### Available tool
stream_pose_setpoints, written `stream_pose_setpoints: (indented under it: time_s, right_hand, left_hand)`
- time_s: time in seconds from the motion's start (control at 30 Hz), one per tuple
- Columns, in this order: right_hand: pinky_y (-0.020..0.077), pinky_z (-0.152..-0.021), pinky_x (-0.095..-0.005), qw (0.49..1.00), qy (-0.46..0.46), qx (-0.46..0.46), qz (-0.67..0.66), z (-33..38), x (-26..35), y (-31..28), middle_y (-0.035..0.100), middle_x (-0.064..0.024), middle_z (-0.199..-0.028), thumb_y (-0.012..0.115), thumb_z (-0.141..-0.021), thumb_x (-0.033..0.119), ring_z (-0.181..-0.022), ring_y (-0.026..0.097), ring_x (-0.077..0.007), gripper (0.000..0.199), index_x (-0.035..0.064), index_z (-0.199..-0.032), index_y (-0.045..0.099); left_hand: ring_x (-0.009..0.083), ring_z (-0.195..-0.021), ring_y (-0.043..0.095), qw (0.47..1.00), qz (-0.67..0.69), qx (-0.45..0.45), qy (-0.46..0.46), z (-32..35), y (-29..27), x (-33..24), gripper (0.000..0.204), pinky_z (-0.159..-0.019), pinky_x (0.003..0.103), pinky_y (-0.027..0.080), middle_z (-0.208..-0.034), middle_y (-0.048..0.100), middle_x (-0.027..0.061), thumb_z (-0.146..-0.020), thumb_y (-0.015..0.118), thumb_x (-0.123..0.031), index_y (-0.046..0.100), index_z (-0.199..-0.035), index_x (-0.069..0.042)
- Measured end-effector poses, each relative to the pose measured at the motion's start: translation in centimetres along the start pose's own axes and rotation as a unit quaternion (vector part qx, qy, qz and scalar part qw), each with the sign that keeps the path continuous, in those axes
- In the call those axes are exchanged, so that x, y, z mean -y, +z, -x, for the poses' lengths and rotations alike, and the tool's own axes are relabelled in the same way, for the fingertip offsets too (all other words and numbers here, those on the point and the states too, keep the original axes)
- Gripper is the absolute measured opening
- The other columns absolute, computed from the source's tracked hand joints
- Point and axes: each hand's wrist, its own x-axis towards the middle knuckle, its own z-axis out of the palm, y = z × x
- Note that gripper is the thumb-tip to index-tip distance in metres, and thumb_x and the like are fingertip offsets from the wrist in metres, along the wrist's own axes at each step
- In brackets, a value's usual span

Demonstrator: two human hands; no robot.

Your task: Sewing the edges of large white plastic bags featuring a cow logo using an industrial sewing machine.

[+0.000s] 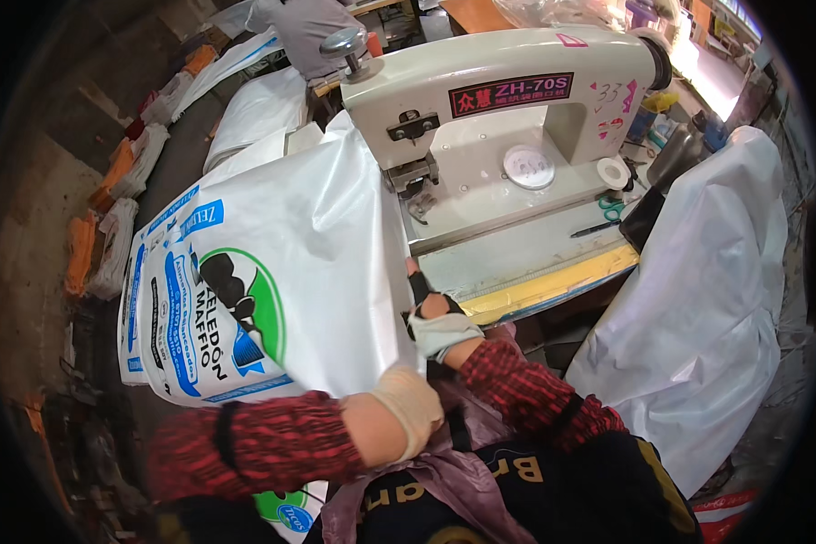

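A large white sack with blue, green and black print spreads over the left side, its right edge running down beside the sewing machine. My left hand, in a pale glove, is closed at the sack's lower right edge; its fingertips are hidden. Higher on the same edge is my right hand, in a white and black glove with bare fingertips. One finger points up along the edge and the others curl around it, partly hidden. The sack's upper corner lies close to the machine's needle and presser foot.
Another white sack hangs over the right side. On the machine bed are green-handled scissors, a dark pen and a white tape roll. A yellow strip marks the front edge. Folded white sacks lie behind; a person in grey is beyond.
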Motion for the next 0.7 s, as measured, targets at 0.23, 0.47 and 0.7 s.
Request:
stream_pose_setpoints:
  time_s: [0.23,0.47,0.7]
  right_hand:
    - [0.0491,-0.061,-0.0479,0.996,0.038,0.062,0.056,-4.8,1.4,-3.4,0.062,-0.0251,-0.085,0.046,-0.084,0.020,-0.073,0.062,-0.0401,0.050,0.0096,-0.131,0.035]
    - [0.0501,-0.064,-0.0471,0.995,-0.029,-0.023,0.093,-8.6,-1.1,-1.1,0.063,-0.0250,-0.090,0.048,-0.081,0.020,-0.076,0.064,-0.0386,0.033,0.0038,-0.108,0.057]
    - [0.0489,-0.063,-0.0442,0.993,-0.066,-0.012,0.097,-2.0,-0.6,1.7,0.062,-0.0216,-0.081,0.049,-0.081,0.021,-0.072,0.062,-0.0367,0.031,0.0035,-0.105,0.054]
  left_hand:
    - [0.0286,-0.057,0.061,0.942,-0.054,-0.253,-0.214,8.6,-1.5,8.4,0.010,-0.055,0.040,0.046,-0.056,0.057,0.0126,-0.067,0.062,-0.022,0.068,-0.067,-0.014]
    - [0.0336,-0.071,0.062,0.983,0.103,-0.132,0.075,-3.9,3.6,1.5,0.015,-0.060,0.043,0.048,-0.072,0.064,0.0126,-0.065,0.063,-0.022,0.068,-0.075,-0.012]
    - [0.0343,-0.074,0.061,0.983,0.072,0.029,0.167,0.1,0.1,0.5,0.017,-0.063,0.041,0.048,-0.076,0.064,0.0117,-0.064,0.064,-0.022,0.064,-0.074,-0.009]
